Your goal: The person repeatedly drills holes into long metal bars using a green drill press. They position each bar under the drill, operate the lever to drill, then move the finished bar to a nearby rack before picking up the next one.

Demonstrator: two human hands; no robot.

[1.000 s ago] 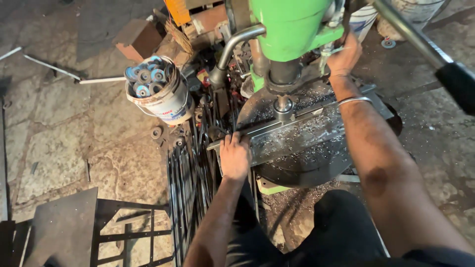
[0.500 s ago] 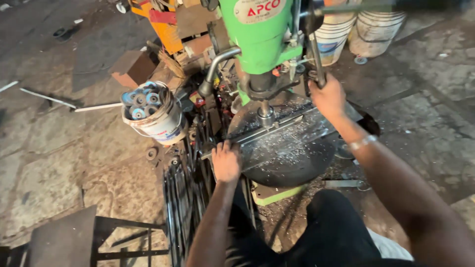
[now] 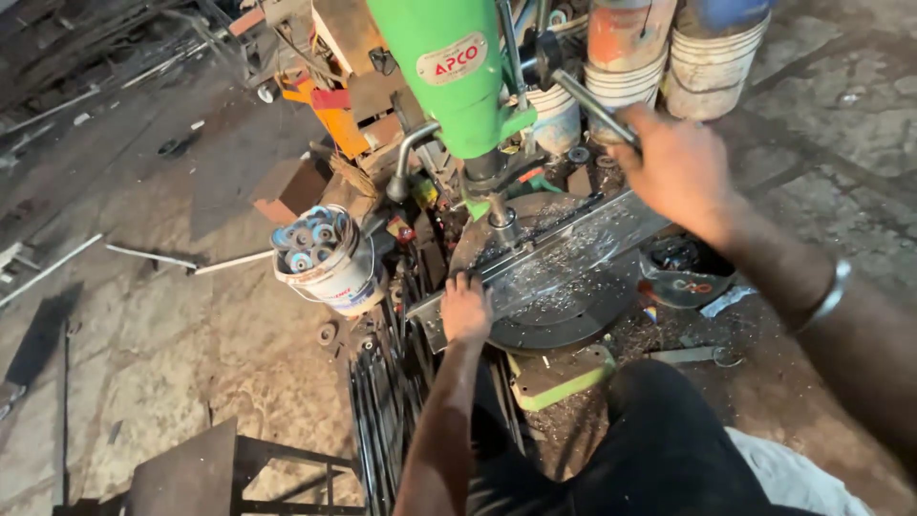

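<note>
Right now my left hand [image 3: 466,311] presses flat, fingers spread, on the stiff, heavy, sharp-edged metal plate [image 3: 559,258] at the drill table's [image 3: 564,315] 9 o'clock, my right hand [image 3: 676,170] curled round the feed lever [image 3: 587,100].

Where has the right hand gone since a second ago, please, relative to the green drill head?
Yes, it moved. The right hand left the side of the green drill head and now grips the feed lever, further right.
</note>
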